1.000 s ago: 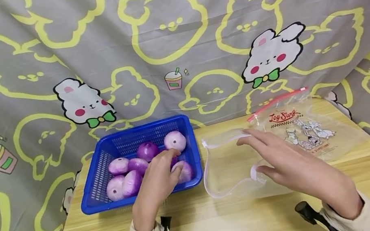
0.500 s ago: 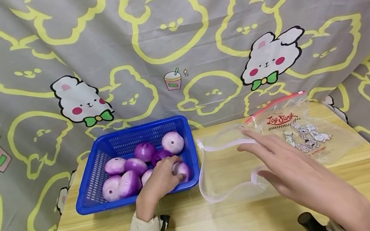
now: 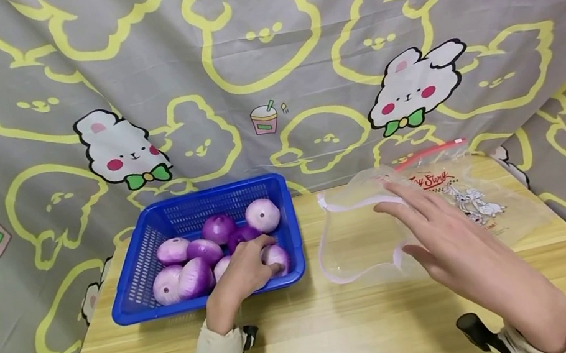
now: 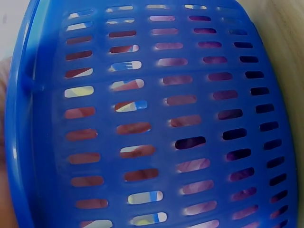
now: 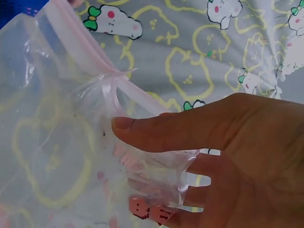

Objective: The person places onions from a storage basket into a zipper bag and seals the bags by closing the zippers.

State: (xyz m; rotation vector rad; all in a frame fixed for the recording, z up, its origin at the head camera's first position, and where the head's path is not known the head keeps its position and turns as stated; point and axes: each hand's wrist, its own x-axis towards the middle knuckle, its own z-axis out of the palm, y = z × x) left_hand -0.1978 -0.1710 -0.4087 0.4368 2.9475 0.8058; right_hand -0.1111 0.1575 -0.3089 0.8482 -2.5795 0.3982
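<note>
My left hand point(image 3: 245, 269) reaches over the front rim of a blue plastic basket point(image 3: 124, 316) and grips a peeled red onion point(image 3: 277, 257) near its right side. Several more purple onions point(image 3: 195, 277) lie in the basket. In the left wrist view the slotted basket wall point(image 4: 156, 76) hides that hand's fingers. My right hand point(image 3: 443, 230) holds a clear zip bag point(image 3: 365, 241) by its edge, thumb apart from the fingers, the pale-rimmed mouth spread toward the basket. The right wrist view shows the thumb point(image 5: 161, 134) over the bag's film.
A second clear bag point(image 3: 481, 192) with a red zip and printed cartoon figures lies flat behind my right hand. The wooden table point(image 3: 313, 348) carries everything. A grey patterned curtain point(image 3: 294, 48) hangs close behind it.
My left hand has settled lower around the onion at the basket's right. My right hand has shifted a little right with the bag, whose mouth now overlaps the printed bag more.
</note>
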